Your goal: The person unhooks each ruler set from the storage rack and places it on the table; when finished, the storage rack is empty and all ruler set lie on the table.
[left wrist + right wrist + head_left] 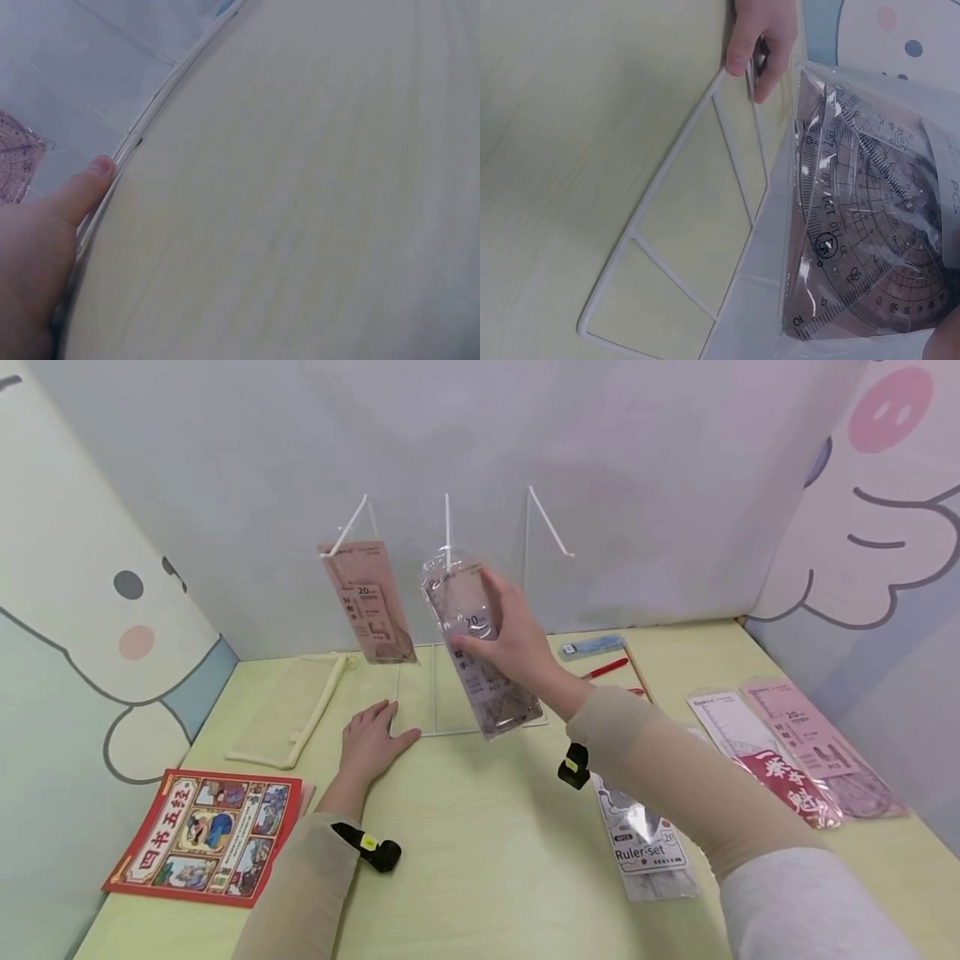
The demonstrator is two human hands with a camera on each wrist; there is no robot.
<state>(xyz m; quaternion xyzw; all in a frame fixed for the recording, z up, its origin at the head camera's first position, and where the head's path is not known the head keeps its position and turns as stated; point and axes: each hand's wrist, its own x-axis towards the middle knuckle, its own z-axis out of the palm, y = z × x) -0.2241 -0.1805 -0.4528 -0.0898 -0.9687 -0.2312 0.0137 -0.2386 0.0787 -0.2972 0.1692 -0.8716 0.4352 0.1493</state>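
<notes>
My right hand (517, 631) grips a clear-packed ruler set (480, 647), thumb across its front. The pack's top is at the middle hook (447, 522) of a white wire display rack; I cannot tell whether the hook passes through its hole. In the right wrist view the pack's protractor (874, 225) shows large. My left hand (369, 745) rests at the front left corner of the rack's base (679, 142), its straight thumb pressing the front wire. A pink ruler set (369, 602) hangs on the left hook. The right hook (551, 522) carries nothing.
A red comic-style book (206, 839) and a yellow mesh pouch (288, 710) lie at left. Right of the rack are a red pen (606, 668) and a blue packet (592, 647). More ruler packs (817, 735) lie at far right, and a Ruler-set pack (648, 852) lies under my right forearm.
</notes>
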